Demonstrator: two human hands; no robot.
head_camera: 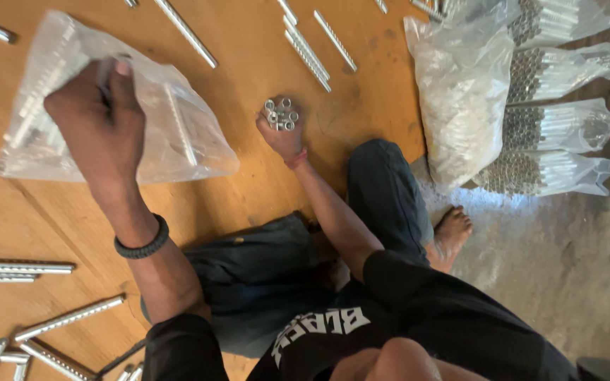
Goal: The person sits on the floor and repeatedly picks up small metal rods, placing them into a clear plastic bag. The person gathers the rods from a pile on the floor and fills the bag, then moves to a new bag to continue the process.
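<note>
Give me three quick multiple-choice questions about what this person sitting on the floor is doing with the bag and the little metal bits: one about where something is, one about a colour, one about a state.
1. Where are the small metal nuts?
A. Cupped in the right hand
B. Inside the clear bag
C. On the person's knee

2. What colour is the band on the left wrist?
A. Red
B. Black
C. White

3. How is the left hand placed on the clear plastic bag?
A. Hovering well above it
B. Gripping its top edge
C. Nowhere near it

Answers:
1 A: the nuts lie piled in the upturned right hand.
2 B: the wristband is a dark braided black.
3 B: the left hand pinches the bag at its top, over the wooden board.
</note>
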